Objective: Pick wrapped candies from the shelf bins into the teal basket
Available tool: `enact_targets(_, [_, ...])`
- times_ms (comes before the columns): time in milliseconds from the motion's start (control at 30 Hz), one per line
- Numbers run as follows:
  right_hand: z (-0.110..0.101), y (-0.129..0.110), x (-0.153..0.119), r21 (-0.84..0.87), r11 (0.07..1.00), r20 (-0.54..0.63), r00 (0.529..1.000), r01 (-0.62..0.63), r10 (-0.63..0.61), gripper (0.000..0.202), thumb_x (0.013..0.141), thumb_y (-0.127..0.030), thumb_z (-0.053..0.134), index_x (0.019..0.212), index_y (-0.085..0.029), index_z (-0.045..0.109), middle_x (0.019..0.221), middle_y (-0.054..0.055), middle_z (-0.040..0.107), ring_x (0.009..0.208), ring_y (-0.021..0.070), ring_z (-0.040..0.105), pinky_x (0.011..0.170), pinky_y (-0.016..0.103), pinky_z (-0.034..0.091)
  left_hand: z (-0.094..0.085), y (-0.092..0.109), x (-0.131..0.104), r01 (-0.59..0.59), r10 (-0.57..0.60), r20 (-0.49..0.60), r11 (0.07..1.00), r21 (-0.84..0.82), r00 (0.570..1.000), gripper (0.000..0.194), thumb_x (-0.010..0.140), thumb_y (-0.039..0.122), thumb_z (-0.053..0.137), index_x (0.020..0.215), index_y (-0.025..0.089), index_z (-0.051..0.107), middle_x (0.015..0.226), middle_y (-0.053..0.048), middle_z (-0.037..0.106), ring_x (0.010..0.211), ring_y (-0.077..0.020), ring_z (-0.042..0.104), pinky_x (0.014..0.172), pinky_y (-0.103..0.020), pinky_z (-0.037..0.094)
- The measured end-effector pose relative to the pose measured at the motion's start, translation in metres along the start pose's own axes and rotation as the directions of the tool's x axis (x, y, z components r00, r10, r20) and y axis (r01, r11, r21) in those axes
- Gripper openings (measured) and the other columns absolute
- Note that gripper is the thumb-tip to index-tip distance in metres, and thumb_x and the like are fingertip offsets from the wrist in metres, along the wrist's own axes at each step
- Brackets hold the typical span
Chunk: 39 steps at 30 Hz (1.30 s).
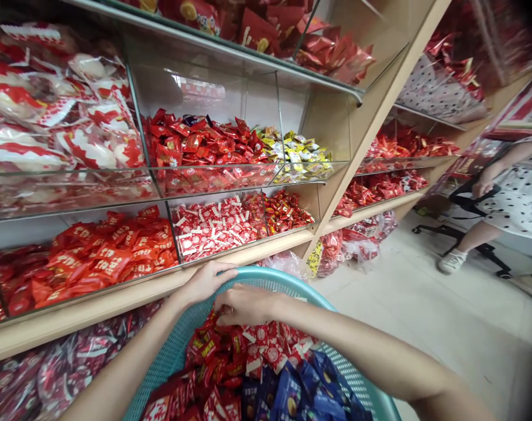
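Observation:
A teal plastic basket [292, 279] stands in front of me, holding wrapped sweets in separate heaps. My left hand [209, 279] is closed on its far rim. Inside the basket, my right hand [242, 305] reaches down with curled fingers at the red packets [204, 345]; whatever is between its fingertips is hidden. Red-and-white wrapped sweets [270, 345] lie just below that hand. Dark blue packets [292, 386] fill the near right part, and more red packets [173, 397] lie at the near left.
Wooden shelves with glass dividers hold red-and-white sweets [215, 228], orange-red packets [112, 251] and yellow-and-white sweets [303, 153]. Plastic bags [331, 254] lie on the floor below. At right, a person in a dotted garment [518, 196] is beside a wheeled chair base [463, 240].

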State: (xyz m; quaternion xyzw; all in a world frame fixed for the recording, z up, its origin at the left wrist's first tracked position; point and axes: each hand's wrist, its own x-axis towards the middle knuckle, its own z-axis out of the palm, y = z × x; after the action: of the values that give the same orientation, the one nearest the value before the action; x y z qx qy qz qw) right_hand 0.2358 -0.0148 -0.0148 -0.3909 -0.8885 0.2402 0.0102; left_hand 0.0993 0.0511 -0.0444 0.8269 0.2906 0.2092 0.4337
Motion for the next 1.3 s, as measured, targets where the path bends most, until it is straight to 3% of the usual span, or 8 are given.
enact_targets(267, [-0.041,0.013,-0.04,0.365,0.925,-0.379,0.925,0.11,0.04,0.026,0.082,-0.034,0.05,0.072,-0.012,0.06,0.059,-0.002,0.053,0.053,0.0065,0.042,0.051,0.019,0.034,0.0,0.005,0.004,-0.013,0.013,0.017,0.999,-0.046,1.0,0.038,0.083,0.041,0.047,0.103,0.014,0.066,0.104,-0.003,0.066,0.093,-0.0219,0.059,0.085,-0.029,0.043])
enact_targets(367, [-0.063,0.039,-0.051,0.433,0.896,-0.59,0.783,0.103,0.195,0.032,0.082,-0.041,0.047,0.07,-0.013,0.058,0.062,0.0,0.056,0.056,0.0085,0.049,0.054,0.02,0.038,0.002,0.006,0.003,0.047,-0.047,0.007,0.999,-0.028,0.999,0.04,0.082,0.043,0.046,0.105,0.016,0.065,0.106,-0.003,0.066,0.093,-0.0222,0.059,0.083,-0.03,0.045])
enact_targets(467, [-0.081,0.082,-0.049,0.393,0.918,-0.763,0.538,-0.052,0.358,0.031,0.081,-0.039,0.048,0.065,-0.014,0.056,0.058,0.0,0.056,0.054,0.0096,0.05,0.054,0.021,0.039,0.003,0.004,0.002,0.082,-0.082,0.007,0.996,-0.03,0.997,0.041,0.083,0.044,0.044,0.102,0.016,0.066,0.096,-0.002,0.069,0.085,-0.0217,0.061,0.077,-0.028,0.047])
enact_targets(533, [-0.09,0.112,-0.042,0.335,0.915,-0.783,0.474,-0.223,0.402,0.021,0.078,-0.031,0.051,0.067,-0.015,0.058,0.061,0.0,0.059,0.057,0.0105,0.052,0.057,0.021,0.039,0.003,0.003,0.002,0.085,-0.085,0.007,0.996,-0.041,0.996,0.041,0.083,0.045,0.044,0.103,0.016,0.066,0.094,-0.002,0.069,0.084,-0.0217,0.061,0.074,-0.028,0.048])
enact_targets(700, [-0.098,0.16,-0.017,0.25,0.797,-0.697,0.47,-0.55,0.542,0.01,0.07,-0.022,0.059,0.076,-0.019,0.066,0.074,0.004,0.064,0.071,0.0149,0.057,0.065,0.023,0.04,0.002,0.002,0.002,0.081,-0.08,0.013,0.996,-0.039,0.997,0.04,0.083,0.044,0.044,0.103,0.017,0.066,0.095,-0.002,0.069,0.083,-0.0201,0.061,0.075,-0.026,0.048])
enact_targets(1067, [-0.081,0.188,-0.003,0.379,0.76,-0.703,0.37,-0.529,0.608,0.017,0.074,-0.029,0.052,0.072,-0.017,0.064,0.067,0.004,0.06,0.065,0.0137,0.052,0.059,0.023,0.035,0.001,0.004,0.002,0.087,-0.085,0.03,0.993,-0.084,0.996,0.037,0.083,0.042,0.046,0.101,0.018,0.066,0.096,-0.001,0.069,0.084,-0.0201,0.061,0.074,-0.025,0.047])
enact_targets(1167, [-0.083,0.19,-0.005,0.407,0.792,-0.705,0.395,-0.456,0.589,0.02,0.076,-0.032,0.049,0.071,-0.015,0.06,0.067,0.003,0.058,0.062,0.0118,0.049,0.057,0.022,0.035,0.001,0.005,0.001,0.11,-0.107,0.035,0.989,-0.099,0.994,0.038,0.083,0.043,0.046,0.103,0.017,0.066,0.097,-0.002,0.069,0.081,-0.0195,0.061,0.073,-0.026,0.048])
enact_targets(1300, [-0.088,0.184,-0.013,0.442,0.84,-0.673,0.503,-0.314,0.542,0.023,0.078,-0.034,0.046,0.073,-0.015,0.057,0.064,-0.001,0.055,0.056,0.0079,0.045,0.053,0.019,0.036,0.001,0.005,0.001,0.103,-0.099,0.042,0.988,-0.111,0.994,0.037,0.083,0.042,0.046,0.104,0.018,0.065,0.097,-0.001,0.069,0.083,-0.0197,0.061,0.075,-0.026,0.047])
